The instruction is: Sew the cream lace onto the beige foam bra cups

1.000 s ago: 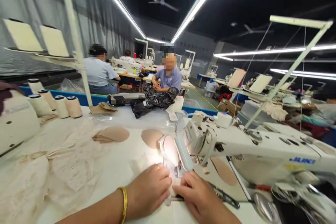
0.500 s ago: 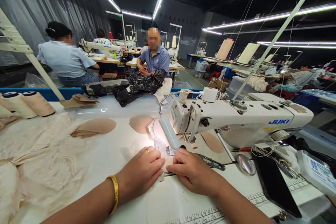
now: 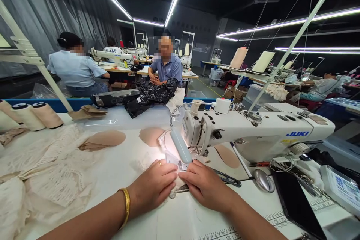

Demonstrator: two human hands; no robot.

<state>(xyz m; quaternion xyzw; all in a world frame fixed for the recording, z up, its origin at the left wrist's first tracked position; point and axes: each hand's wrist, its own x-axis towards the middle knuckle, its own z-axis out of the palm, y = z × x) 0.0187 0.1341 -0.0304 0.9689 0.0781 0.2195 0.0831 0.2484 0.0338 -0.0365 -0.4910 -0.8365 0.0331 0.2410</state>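
My left hand (image 3: pixel 157 180) is closed, its curled fingertips on a pale lace fabric (image 3: pixel 172 194) in front of the sewing machine (image 3: pixel 261 131). Close beside it, my right hand (image 3: pixel 204 184) is closed too, fingertips pinched on the same fabric. Most of the fabric between the fingers is hidden. Beyond the hands, a beige piece with a lace edge (image 3: pixel 163 143) lies under the lit lamp (image 3: pixel 180 146). The lamp blocks the needle area from sight. A dark thread snipper (image 3: pixel 229 178) lies just right of my right hand.
Cream lace (image 3: pixel 56 165) is heaped at left, near stacked beige cups (image 3: pixel 104 140) and thread cones (image 3: pixel 46 115). At right lie a phone (image 3: pixel 298 204), a metal dish (image 3: pixel 263 180) and a plastic box (image 3: pixel 341 187). A black bag (image 3: pixel 153 95) stands behind. Co-workers sit beyond.
The view has shifted slightly. Both hands stay almost in place on the fabric, with the right fingers a little straighter and flatter than before.
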